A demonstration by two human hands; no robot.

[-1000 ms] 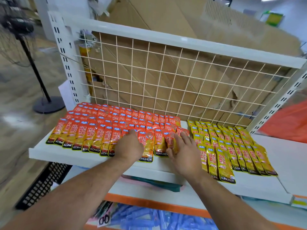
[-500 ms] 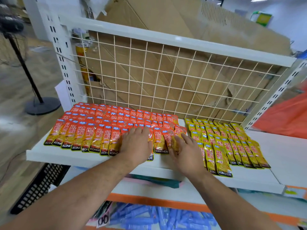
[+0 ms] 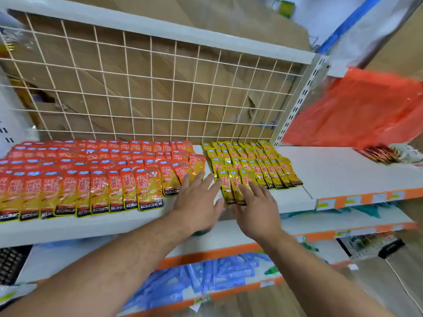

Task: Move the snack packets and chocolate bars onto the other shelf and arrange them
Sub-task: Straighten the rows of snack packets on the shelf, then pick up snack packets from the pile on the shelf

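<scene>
Arranging is judged to be in hand: red packets, centre left, and yellow packets, centre, are laid in rows on the shelf, the left hand and right hand are spread flat, gripping nothing, and squaring the skewed front packets seems called for.

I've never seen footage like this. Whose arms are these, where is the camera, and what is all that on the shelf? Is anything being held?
There is no machine here. These are a person's two bare arms, filmed by a wide-angle camera worn on their head and looking down. On the white shelf lie rows of red snack packets on the left and yellow snack packets on the right. The left hand is flat, with its fingers straight, at the edge of the red rows. The right hand rests flat on the front yellow packets. Neither hand holds anything.
</scene>
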